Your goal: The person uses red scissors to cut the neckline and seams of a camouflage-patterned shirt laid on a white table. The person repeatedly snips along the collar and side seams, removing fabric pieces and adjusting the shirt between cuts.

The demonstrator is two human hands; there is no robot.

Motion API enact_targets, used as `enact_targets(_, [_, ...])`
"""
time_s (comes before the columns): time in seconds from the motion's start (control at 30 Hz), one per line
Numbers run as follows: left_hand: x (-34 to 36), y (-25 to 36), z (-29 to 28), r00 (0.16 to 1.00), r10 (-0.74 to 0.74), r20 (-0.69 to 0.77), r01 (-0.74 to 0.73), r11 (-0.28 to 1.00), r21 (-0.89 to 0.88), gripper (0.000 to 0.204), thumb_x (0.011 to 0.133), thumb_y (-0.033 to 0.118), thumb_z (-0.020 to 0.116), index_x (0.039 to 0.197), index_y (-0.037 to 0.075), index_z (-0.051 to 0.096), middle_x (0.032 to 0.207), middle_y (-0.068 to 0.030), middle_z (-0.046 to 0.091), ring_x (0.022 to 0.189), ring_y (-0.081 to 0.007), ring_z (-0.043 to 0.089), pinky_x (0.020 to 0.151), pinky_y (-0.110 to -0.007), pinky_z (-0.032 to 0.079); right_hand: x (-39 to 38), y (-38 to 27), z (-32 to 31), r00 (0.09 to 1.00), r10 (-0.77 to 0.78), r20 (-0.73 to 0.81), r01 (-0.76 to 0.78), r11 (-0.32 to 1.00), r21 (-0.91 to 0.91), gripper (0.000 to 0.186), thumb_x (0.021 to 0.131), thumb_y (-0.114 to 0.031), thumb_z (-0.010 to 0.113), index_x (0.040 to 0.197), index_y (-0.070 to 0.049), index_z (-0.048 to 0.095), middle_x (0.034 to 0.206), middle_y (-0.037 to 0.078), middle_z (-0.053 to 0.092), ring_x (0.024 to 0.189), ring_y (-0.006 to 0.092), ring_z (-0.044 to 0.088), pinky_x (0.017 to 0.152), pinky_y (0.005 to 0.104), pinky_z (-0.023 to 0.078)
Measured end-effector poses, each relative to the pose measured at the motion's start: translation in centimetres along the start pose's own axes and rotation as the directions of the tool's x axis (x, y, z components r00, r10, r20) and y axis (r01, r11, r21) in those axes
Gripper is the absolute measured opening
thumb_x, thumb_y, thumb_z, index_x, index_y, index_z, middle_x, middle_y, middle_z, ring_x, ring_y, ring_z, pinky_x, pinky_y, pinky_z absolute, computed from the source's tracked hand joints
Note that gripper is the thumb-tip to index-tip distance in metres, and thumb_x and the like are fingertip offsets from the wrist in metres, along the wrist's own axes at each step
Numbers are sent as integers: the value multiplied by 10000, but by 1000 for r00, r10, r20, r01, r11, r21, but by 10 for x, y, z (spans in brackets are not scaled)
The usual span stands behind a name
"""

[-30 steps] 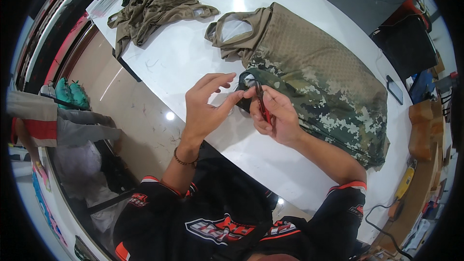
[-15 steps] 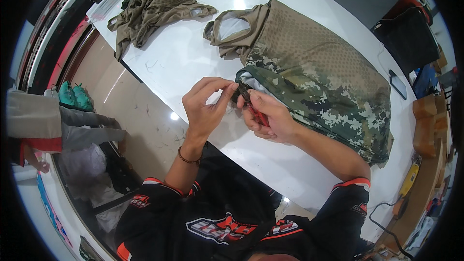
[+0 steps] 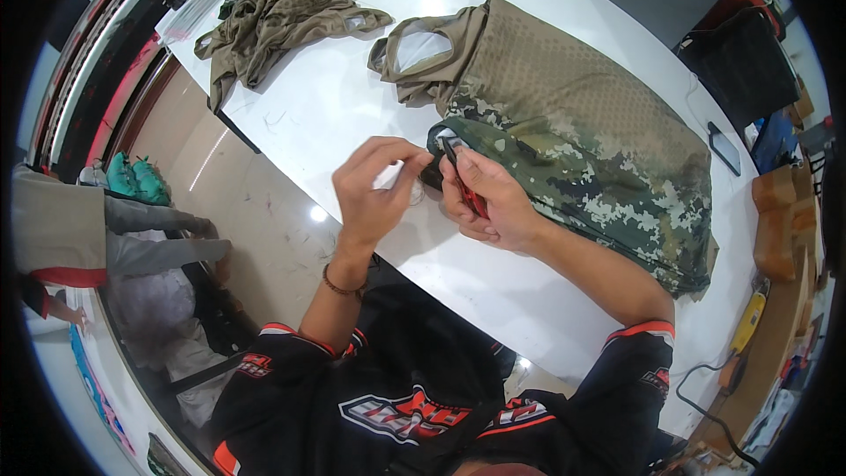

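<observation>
Clasping red-handled snips [image 3: 477,204], the right grip [image 3: 495,203] is closed; the left grip [image 3: 370,192] pinches together, contents unclear.

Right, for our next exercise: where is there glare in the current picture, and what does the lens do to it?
Head view: a bright reflection glares off the far part of the white table; head view: a small bright spot shines on the floor, left of the left hand; head view: the table's far edge bows, and the corners fall to black.
</observation>
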State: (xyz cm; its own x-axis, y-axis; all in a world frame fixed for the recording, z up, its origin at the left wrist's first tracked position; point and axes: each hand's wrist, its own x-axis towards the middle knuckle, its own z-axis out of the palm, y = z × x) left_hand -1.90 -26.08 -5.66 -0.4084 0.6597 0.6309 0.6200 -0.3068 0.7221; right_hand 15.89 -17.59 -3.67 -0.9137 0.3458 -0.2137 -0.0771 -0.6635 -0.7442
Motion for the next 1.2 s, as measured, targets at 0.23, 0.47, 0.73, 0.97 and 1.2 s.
enact_targets(0.23, [24,-55,-87,891,10,-453,200,889,412,205,845,2,765,1048,31,754,935,-60,760,803,-145,672,731,-290,525,-5,7,-2,896,-436,-85,426,898,-111,338,1126,-381,362,1149,-63,474,695,21,510,422,52,334,383,219,286])
enact_targets(0.47, [7,22,-14,1000,3,28,-6,993,117,238,746,81,895,886,16,715,808,-51,697,686,-106,628,623,-257,485,-5,11,1,807,-568,-162,497,801,-334,327,1128,-346,372,1216,-49,478,719,-2,501,482,38,381,444,188,314])
enact_targets(0.73, [2,14,31,959,-282,39,280,958,58,178,904,126,786,905,-14,677,782,-49,702,695,-95,672,587,-250,514,-10,8,5,810,-564,-163,476,793,-380,314,1120,-352,405,1195,-63,504,730,-12,497,508,25,386,458,186,314])
enact_targets(0.97, [-2,-2,22,877,-452,163,479,795,-371,162,1031,146,636,1014,-15,630,865,-68,698,790,-138,682,741,-260,540,-11,3,0,896,-435,-88,394,871,-294,316,1118,-355,415,1156,-55,506,652,-11,470,462,38,364,421,203,291])
enact_targets(1.2, [-2,-7,17,847,-470,247,524,668,-528,165,1028,151,644,999,-11,628,895,-58,688,825,-135,683,770,-267,562,-4,3,1,999,-42,-24,41,998,-45,349,1117,-372,398,1087,-49,528,599,-1,452,385,52,310,341,232,224])
